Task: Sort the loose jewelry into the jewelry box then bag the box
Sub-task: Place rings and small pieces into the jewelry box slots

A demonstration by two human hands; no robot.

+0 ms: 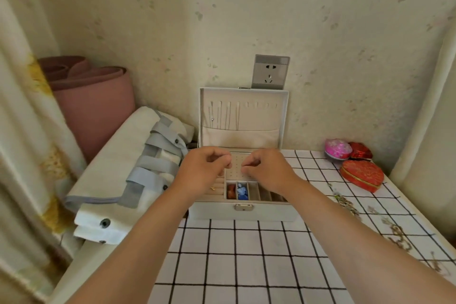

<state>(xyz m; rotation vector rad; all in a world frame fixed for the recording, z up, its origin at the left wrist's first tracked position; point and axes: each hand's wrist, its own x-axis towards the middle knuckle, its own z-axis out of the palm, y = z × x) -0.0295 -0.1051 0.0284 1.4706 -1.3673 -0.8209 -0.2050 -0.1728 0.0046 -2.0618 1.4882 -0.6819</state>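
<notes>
1. Both hands hang close together but apart over the open jewelry box (244, 212) at mid-frame. Left hand (204, 168) and right hand (267, 168) each have the fingertips pinched, facing across the perforated earring panel (234, 168). Can't tell if either holds a piece: too small to see.
2. Risk: if a stud is in there, a slip drops it into the divided slots, where a red-brown piece (231, 191) and a blue piece (242, 191) already sit.
3. Risk: both forearms cross the box front. A nudge could shove the box or knock the upright lid (243, 116) down.
4. Risk: loose chains (345, 202) lie along the right edge of the checked tablecloth (246, 254). An arm sweep could send them off.
5. Folded fabric bag (118, 160) sits at left, apparently unused, so bagging is judged far off.
</notes>
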